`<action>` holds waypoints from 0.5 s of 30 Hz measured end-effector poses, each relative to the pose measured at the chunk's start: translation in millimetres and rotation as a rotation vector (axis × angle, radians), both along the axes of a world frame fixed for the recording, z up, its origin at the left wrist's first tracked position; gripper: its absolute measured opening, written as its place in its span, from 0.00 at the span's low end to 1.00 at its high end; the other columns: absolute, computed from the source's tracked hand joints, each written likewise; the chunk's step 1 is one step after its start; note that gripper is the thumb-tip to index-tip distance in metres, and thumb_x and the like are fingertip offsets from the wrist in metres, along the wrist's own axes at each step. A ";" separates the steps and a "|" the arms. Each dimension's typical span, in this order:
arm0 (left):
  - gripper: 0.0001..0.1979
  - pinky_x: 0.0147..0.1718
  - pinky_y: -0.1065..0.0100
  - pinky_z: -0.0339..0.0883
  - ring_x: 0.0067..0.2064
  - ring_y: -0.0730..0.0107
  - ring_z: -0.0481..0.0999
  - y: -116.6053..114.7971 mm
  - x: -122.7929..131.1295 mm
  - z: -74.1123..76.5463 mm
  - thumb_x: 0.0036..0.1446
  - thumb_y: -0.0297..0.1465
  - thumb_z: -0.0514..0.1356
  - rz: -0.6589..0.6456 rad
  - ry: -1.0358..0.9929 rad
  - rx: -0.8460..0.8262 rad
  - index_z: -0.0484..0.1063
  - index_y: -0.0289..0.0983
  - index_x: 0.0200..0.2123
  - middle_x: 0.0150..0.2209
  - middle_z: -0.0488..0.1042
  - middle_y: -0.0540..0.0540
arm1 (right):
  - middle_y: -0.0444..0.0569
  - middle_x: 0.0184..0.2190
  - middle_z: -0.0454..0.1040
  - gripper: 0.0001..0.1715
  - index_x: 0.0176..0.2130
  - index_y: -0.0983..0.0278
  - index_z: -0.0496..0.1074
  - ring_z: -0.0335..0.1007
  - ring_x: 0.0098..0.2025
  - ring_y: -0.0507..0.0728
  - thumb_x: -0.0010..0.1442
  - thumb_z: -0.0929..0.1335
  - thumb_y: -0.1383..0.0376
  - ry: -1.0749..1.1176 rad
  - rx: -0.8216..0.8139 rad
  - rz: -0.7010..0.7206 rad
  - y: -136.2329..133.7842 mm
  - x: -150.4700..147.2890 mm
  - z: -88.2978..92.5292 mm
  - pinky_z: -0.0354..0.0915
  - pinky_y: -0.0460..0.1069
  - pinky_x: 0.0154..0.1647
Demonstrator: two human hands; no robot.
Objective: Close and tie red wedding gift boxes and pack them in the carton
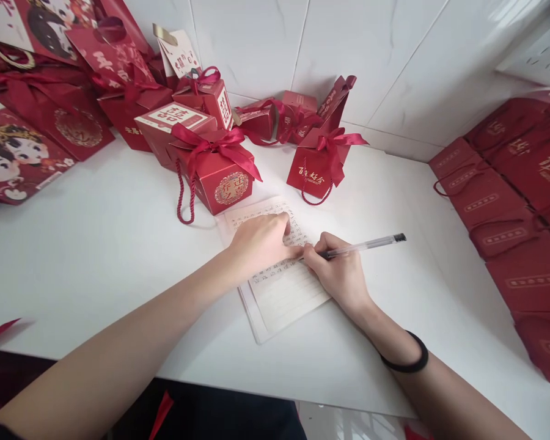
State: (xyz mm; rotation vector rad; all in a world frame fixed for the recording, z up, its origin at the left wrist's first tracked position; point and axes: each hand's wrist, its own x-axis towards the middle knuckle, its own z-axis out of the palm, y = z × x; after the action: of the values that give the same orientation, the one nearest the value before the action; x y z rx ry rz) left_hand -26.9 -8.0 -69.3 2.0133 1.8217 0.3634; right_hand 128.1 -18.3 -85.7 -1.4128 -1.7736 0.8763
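A notebook [288,302] lies on the white table, its upper lines covered in handwriting and its lower lines blank. My left hand [259,241] rests on the written part, holding nothing, with thumb and forefinger apart; its other fingers are mostly hidden. In my right hand [341,269] is a clear-barrelled pen [371,244] with a black end, gripped between thumb and fingers. The pen slants up to the right, and its tip is at the page beside my left thumb. My right wrist wears a black band [410,360].
Just beyond the notebook stand a red gift box with a bow [224,174] and a smaller red box [318,162]. More red boxes and bags [59,110] crowd the left. Stacked red bags [504,232] line the right, and a tiled wall [348,49] closes the back.
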 end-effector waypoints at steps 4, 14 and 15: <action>0.19 0.26 0.66 0.61 0.32 0.61 0.74 0.6 -0.1 0.7 0.47 0.47 0.60 0.000 0.010 -0.014 0.68 0.38 0.35 0.30 0.73 0.48 | 0.38 0.14 0.53 0.17 0.17 0.62 0.53 0.48 0.19 0.48 0.50 0.65 0.64 -0.010 0.008 0.014 1.0 0.6 -1.6 0.48 0.44 0.19; 0.18 0.26 0.66 0.59 0.32 0.61 0.74 0.9 -0.3 -1.9 0.47 0.46 0.60 0.001 -0.005 -0.010 0.68 0.38 0.34 0.31 0.74 0.48 | 0.37 0.15 0.49 0.18 0.17 0.62 0.49 0.44 0.20 0.48 0.49 0.64 0.66 -0.016 0.017 -0.014 0.8 0.5 -2.2 0.45 0.44 0.19; 0.18 0.26 0.66 0.59 0.33 0.61 0.74 0.9 -0.3 -1.8 0.47 0.46 0.60 0.002 -0.005 -0.009 0.68 0.38 0.34 0.31 0.74 0.48 | 0.37 0.15 0.48 0.18 0.18 0.62 0.49 0.43 0.20 0.48 0.49 0.64 0.66 -0.018 0.020 -0.012 0.8 0.7 -2.3 0.45 0.44 0.19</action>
State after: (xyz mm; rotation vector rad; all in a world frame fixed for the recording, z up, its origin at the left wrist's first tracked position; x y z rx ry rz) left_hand -27.2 -7.1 -71.1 2.0025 1.8190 0.3596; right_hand 128.8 -17.5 -88.0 -1.4209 -1.7811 0.8398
